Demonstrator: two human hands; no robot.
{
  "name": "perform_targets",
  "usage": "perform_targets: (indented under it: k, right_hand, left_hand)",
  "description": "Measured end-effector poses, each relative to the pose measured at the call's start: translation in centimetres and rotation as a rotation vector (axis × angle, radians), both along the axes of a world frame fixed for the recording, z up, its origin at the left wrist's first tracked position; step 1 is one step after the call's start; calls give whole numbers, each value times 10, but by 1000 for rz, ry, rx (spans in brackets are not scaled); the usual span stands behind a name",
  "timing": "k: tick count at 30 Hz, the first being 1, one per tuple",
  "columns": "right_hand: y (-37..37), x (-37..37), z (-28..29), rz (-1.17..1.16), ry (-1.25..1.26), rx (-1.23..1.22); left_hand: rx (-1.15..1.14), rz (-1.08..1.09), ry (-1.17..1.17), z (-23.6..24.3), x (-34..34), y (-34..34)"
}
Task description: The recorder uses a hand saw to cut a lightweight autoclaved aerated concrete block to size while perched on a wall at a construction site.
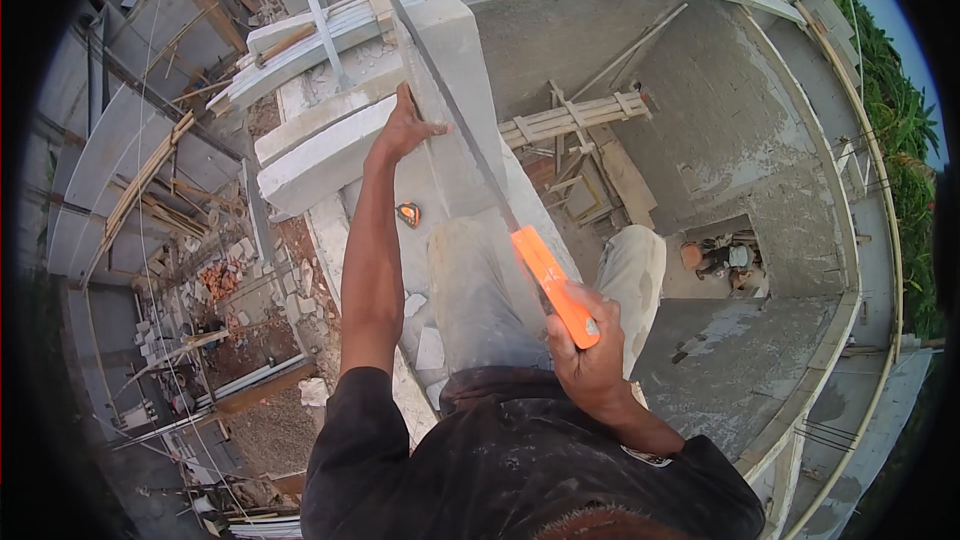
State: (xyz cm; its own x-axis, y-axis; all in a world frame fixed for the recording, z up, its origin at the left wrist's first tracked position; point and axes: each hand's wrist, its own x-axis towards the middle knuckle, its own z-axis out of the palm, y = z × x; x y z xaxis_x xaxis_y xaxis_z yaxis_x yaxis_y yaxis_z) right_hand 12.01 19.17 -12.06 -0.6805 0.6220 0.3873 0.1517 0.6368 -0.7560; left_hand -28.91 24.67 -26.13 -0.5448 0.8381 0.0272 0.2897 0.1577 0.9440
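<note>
No lettering, number or sign can be read. The orange saw handle (551,277) bears small pale marks, too blurred to make out; beyond that handle and to its left, the orange-and-black tape measure (408,214) is too small to read.

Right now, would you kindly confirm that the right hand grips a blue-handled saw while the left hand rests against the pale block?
Not quite: the head view shows the saw handle is orange, not blue. The right hand grips it, and the left hand rests against the pale block.
</note>
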Motion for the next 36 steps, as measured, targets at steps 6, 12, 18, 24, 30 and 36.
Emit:
perform_targets:
  k: [6,12,18,24,30,36]
  right_hand:
    - [48,-126,9,44,139,36]
    - [6,-2,-18,35,58,-12]
    - [55,-119,26,28,108,15]
    - [0,11,-14,-3,14,-55]
    - [52,-107,15,18,173,38]
    - [8,-28,-31,14,66,-38]
  left_hand:
    - [54,-9,-89,-7,-1,5]
    - [30,-3,65,-4,0,-1]
    - [51,-3,-100,6,19,7]
    - [3,15,68,1,3,-1]
    - [59,-39,-77,-3,9,21]
    - [36,31,-43,6,-7,2]
